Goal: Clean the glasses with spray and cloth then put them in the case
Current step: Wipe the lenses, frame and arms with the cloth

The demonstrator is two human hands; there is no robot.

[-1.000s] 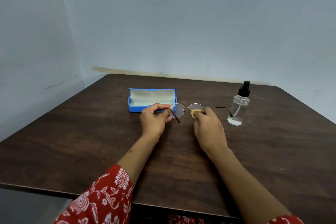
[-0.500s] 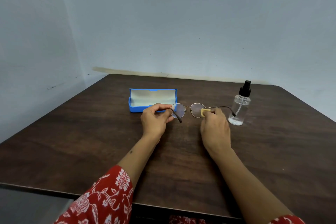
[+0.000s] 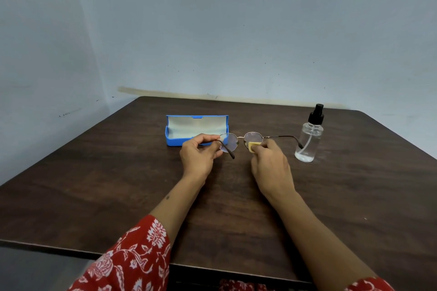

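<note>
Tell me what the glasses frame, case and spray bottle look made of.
Glasses: thin metal wire, gold-toned at the bridge, darker temples. Case: likely hard plastic, glossy blue shell, pale lining, perhaps fabric. Spray bottle: clear plastic or glass, see-through to its tube, black pump top.

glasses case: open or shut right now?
Open. The blue case sits on the table with its lid raised, pale lining showing; nothing visible inside it, the glasses are still in hand.

The left hand [image 3: 199, 156] pinches the glasses [image 3: 241, 140] at their left rim; the right hand [image 3: 269, 168] presses a yellow cloth [image 3: 253, 146] to the right lens. Beyond the left grip sits the open blue case [image 3: 179, 142]; right of the right grip stands the spray bottle [image 3: 309, 139] on the worktop [image 3: 118, 184].
</note>
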